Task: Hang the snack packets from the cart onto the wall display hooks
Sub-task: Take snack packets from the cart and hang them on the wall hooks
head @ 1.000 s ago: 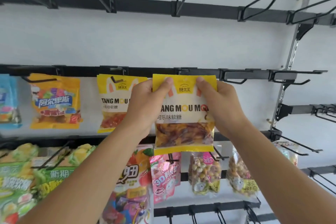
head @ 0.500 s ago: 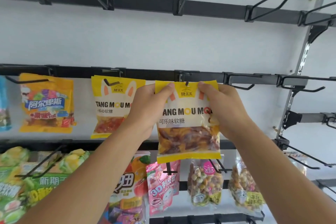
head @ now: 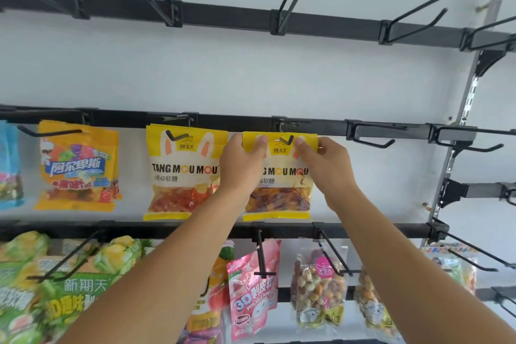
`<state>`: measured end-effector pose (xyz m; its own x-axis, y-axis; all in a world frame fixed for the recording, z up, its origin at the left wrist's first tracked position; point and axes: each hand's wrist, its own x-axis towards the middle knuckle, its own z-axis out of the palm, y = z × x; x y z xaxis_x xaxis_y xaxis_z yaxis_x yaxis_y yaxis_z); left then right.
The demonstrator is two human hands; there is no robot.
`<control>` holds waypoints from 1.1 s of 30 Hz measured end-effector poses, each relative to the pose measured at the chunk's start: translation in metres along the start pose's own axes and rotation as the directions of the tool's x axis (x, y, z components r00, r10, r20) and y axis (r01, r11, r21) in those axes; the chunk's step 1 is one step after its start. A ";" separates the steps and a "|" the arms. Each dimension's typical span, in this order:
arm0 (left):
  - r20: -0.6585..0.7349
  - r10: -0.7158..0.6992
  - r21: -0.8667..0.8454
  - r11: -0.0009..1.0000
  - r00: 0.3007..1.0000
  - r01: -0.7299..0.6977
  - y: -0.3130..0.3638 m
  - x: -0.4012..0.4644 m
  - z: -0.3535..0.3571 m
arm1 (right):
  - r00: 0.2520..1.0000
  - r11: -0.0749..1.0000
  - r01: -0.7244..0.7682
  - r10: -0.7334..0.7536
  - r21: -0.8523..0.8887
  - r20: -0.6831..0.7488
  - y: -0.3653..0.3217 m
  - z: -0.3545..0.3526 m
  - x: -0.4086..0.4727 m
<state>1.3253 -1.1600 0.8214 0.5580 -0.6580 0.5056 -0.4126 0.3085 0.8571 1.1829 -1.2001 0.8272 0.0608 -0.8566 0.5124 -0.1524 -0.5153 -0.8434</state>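
Head view: a white wall point(head: 251, 78) carries black rails point(head: 321, 26) with wire hooks jutting toward the camera, the top row bare and the lower rows hung with snack packets. On the middle rail, from the left, hang a blue packet point(head: 8, 165) cut off by the frame edge, an orange packet point(head: 78, 170) and a yellow gummy packet point(head: 185, 173). Just right of that one is a second yellow packet point(head: 279, 195), the one being handled: it hangs upright against the wall, its long side running top to bottom, printed face toward the camera, the clear window of candy at the bottom. Its top strip sits on a hook point(head: 287, 139) whose upturned tip pokes out through the hole near the top edge. The left hand point(head: 241, 167) pinches the upper left corner, thumb on the front; the right hand point(head: 328, 167) pinches the upper right corner the same way, so both hands are clamped on this packet, set apart at its two top corners. Below hang a pink packet point(head: 254, 288) and clear bags of nuts point(head: 318, 290), with green bags point(head: 55, 288) at lower left
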 end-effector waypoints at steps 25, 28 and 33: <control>0.132 0.040 0.189 0.980 0.990 -0.065 -0.009 -0.027 0.003 | 0.996 0.966 -0.074 0.082 -0.248 0.023 -0.002 0.009 -0.024; 0.193 0.087 0.262 0.955 0.977 -0.137 -0.016 -0.046 -0.002 | 0.999 0.951 -0.034 0.041 -0.308 0.014 -0.001 0.010 -0.045; 0.298 0.208 0.311 0.902 0.932 -0.301 -0.016 -0.078 -0.016 | 0.986 0.832 0.167 -0.142 -0.529 0.089 0.003 0.007 -0.080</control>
<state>1.3003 -1.1027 0.7695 0.2193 -0.7535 0.6198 -0.7636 0.2629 0.5898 1.1848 -1.1332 0.7828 0.1694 -0.7740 0.6101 -0.6381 -0.5579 -0.5306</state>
